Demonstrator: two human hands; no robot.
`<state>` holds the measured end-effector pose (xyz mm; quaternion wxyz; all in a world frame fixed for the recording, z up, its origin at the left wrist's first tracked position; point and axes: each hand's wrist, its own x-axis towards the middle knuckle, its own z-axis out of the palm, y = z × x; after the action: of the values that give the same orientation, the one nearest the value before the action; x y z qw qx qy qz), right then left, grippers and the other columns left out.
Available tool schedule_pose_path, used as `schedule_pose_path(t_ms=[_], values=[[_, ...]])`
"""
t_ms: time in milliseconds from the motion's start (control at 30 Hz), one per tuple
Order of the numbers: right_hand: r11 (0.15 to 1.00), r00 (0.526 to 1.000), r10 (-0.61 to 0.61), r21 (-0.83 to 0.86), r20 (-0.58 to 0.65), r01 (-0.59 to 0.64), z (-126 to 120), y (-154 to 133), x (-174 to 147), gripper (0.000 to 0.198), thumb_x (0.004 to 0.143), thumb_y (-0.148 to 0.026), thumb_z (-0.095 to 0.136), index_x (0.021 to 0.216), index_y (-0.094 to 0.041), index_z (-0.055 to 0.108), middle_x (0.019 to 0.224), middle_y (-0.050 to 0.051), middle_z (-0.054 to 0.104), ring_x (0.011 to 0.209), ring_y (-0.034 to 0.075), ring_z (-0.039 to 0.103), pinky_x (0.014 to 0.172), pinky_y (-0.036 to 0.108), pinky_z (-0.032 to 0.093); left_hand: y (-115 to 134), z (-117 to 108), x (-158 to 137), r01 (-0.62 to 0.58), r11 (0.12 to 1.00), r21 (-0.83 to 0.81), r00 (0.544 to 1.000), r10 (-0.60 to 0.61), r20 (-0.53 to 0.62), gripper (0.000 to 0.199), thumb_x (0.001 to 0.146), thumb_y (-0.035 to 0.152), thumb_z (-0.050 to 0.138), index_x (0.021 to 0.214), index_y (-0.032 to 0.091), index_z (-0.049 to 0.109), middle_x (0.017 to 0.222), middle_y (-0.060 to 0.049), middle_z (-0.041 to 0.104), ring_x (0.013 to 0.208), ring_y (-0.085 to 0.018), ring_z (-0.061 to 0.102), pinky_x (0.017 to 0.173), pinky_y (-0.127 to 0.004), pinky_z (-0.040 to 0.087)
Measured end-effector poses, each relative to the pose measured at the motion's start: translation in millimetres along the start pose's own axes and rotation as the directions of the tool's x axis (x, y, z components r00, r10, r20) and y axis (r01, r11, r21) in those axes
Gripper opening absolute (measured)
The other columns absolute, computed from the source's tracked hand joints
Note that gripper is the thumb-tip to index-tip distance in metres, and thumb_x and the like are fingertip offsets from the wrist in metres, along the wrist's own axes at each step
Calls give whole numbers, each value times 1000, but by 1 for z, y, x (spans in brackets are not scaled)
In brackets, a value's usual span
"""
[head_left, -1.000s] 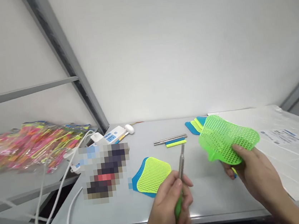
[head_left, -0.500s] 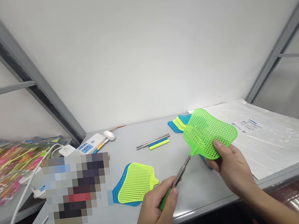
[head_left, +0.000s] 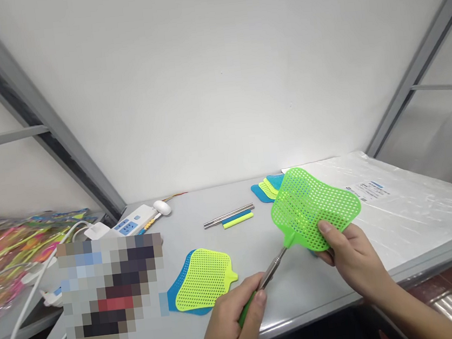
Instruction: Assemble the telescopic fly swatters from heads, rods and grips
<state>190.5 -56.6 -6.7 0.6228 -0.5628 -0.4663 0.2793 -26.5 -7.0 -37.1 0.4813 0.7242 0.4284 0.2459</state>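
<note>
My right hand [head_left: 347, 245] is closed on a green perforated fly swatter head [head_left: 309, 203], thumb across its mesh. My left hand [head_left: 236, 315] wraps round a telescopic metal rod [head_left: 273, 268] with a green grip [head_left: 248, 309]. The rod's tip meets the neck of the swatter head; how deep it sits inside cannot be seen. To the left, a yellow swatter head [head_left: 203, 278] lies on a blue one [head_left: 178, 292]. Farther back, more blue and yellow heads [head_left: 267, 189] are partly hidden behind the green one.
Metal rods [head_left: 229, 216] with a blue and a yellow grip [head_left: 238, 221] lie mid-table. At left are a power strip [head_left: 132, 223], a white mouse [head_left: 162, 208], cables and bagged colourful items [head_left: 9, 243]. A white plastic-wrapped package [head_left: 410, 214] covers the table's right side.
The rod tip and the neck of the green swatter head have come together; before, a small gap lay between them. The head has tilted and shifted slightly left.
</note>
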Motion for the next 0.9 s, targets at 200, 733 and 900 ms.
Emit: schedule_pose_path(t_ms=[200, 733, 900], values=[[994, 975, 106, -31, 197, -102, -10, -6, 3, 46, 92, -55, 49, 62, -20, 43, 51, -6, 36, 45, 8, 32, 45, 24, 27, 4, -7, 1, -23, 999, 23, 987, 19, 162, 42, 94, 52, 41, 115, 27, 68, 102, -3, 70, 88, -21, 60, 80, -29, 48], [962, 930, 272, -99, 246, -255, -14, 4, 7, 32, 86, -52, 62, 81, -20, 62, 77, 1, 58, 73, 15, 55, 68, 29, 46, 9, 8, 1, 99, 976, -192, 966, -48, 254, 49, 90, 60, 43, 103, 20, 68, 60, 2, 42, 61, -15, 44, 56, -22, 39], [966, 926, 250, -9, 281, -258, -9, 7, 9, 32, 86, -49, 62, 77, -19, 57, 70, -2, 52, 65, 12, 47, 61, 26, 39, 7, 10, 1, 134, 957, -256, 967, -70, 243, 50, 89, 62, 46, 103, 20, 68, 57, 4, 33, 55, -13, 36, 50, -21, 34]])
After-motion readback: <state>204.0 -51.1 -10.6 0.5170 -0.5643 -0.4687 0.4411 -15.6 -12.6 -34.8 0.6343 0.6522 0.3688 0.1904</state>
